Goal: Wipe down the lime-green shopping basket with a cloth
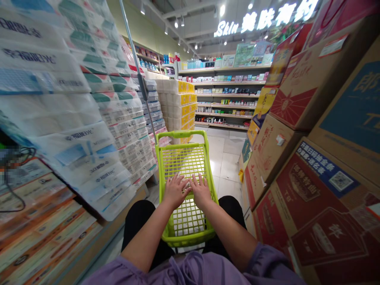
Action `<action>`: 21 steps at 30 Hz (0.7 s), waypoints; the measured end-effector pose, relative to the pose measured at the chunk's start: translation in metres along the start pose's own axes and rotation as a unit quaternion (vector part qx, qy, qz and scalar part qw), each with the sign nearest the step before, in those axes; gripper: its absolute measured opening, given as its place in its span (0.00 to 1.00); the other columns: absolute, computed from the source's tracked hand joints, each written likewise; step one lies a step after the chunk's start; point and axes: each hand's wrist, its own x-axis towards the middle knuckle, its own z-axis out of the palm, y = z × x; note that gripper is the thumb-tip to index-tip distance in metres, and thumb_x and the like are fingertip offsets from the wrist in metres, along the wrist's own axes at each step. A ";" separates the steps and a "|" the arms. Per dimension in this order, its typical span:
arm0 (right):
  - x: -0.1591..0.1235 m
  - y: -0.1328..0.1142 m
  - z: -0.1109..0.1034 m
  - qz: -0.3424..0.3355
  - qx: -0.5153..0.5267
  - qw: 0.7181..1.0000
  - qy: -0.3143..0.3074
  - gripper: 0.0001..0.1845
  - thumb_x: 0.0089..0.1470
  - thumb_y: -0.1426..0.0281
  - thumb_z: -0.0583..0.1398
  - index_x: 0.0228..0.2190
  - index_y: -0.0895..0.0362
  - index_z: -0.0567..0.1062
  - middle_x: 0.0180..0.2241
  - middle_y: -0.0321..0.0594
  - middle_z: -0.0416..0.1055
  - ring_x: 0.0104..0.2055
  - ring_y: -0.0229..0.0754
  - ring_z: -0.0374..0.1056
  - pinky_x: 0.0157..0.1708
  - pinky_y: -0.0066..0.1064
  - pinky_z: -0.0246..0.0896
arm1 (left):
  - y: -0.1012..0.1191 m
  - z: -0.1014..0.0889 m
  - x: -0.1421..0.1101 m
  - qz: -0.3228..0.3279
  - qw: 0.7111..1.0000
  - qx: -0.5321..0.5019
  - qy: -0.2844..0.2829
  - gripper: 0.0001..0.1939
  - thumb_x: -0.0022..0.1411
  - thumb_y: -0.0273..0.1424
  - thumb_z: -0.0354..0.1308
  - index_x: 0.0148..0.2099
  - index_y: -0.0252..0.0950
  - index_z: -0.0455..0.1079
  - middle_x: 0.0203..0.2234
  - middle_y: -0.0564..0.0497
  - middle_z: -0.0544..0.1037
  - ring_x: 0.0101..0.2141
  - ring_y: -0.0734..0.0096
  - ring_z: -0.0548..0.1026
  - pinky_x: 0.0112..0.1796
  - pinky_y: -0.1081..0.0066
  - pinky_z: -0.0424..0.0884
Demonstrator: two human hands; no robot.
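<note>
Over the green basket, left hand and right hand side by side

Between the person's two black-clad knees, the green basket stands in a shop aisle, with its handle at the far end. The left hand is over the basket's left half, back upward; its grip is loose, fingers and thumb spread apart. Just beside it, over the basket's right half, the right hand shows the same loose grip, its fingers apart. Whether either one rests on the basket's grid or floats just above it, I cannot tell.

A metal rod slants up from near the basket's far left corner. Left of the basket, wrapped paper packs are piled high, with orange-and-white boxes nearer the person. Right of it, printed cartons form a tall stack. Beyond the basket stands a stack of yellow-printed rolls; farther back are shelves lined with small goods, under a lit sign. Pale floor tiles stretch from the basket toward the shelves.
</note>
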 end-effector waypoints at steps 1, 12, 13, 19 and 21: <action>0.000 0.000 -0.001 0.001 0.001 1.000 -0.002 0.40 0.49 0.81 0.52 0.63 0.55 0.53 0.67 0.42 0.39 0.69 0.54 0.30 0.64 0.52 0.32 | 0.000 0.000 0.000 0.009 1.000 -0.004 -0.001 0.18 0.65 0.43 0.49 0.54 0.50 0.69 0.56 0.50 0.70 0.60 0.49 0.59 0.57 0.38 0.51; -0.001 0.000 0.001 0.003 -0.008 1.000 -0.004 0.43 0.47 0.82 0.53 0.64 0.54 0.51 0.67 0.40 0.38 0.69 0.54 0.30 0.64 0.52 0.32 | -0.012 0.021 0.001 -0.039 0.999 0.009 0.017 0.32 0.63 0.42 0.51 0.65 0.33 0.53 0.65 0.37 0.54 0.63 0.50 0.54 0.57 0.51 0.58; -0.001 0.000 0.002 0.003 -0.007 1.000 -0.002 0.42 0.48 0.81 0.53 0.64 0.53 0.52 0.67 0.40 0.39 0.69 0.53 0.30 0.64 0.51 0.32 | -0.013 0.024 0.001 -0.048 0.999 0.014 0.013 0.34 0.63 0.43 0.51 0.66 0.33 0.51 0.65 0.36 0.54 0.64 0.49 0.53 0.58 0.50 0.57; -0.001 0.000 0.000 -0.001 -0.009 1.000 -0.015 0.44 0.46 0.82 0.55 0.64 0.55 0.51 0.67 0.41 0.37 0.69 0.54 0.29 0.64 0.52 0.31 | -0.023 0.032 0.001 -0.041 0.999 0.020 -0.011 0.27 0.61 0.30 0.51 0.62 0.33 0.57 0.62 0.39 0.60 0.63 0.54 0.56 0.60 0.53 0.55; -0.001 -0.001 -0.001 -0.001 -0.008 1.000 -0.018 0.45 0.45 0.82 0.55 0.64 0.55 0.50 0.67 0.41 0.36 0.69 0.56 0.28 0.64 0.52 0.31 | -0.028 0.033 0.003 -0.048 0.999 0.008 0.012 0.26 0.60 0.25 0.49 0.61 0.32 0.59 0.61 0.39 0.62 0.62 0.57 0.58 0.59 0.56 0.58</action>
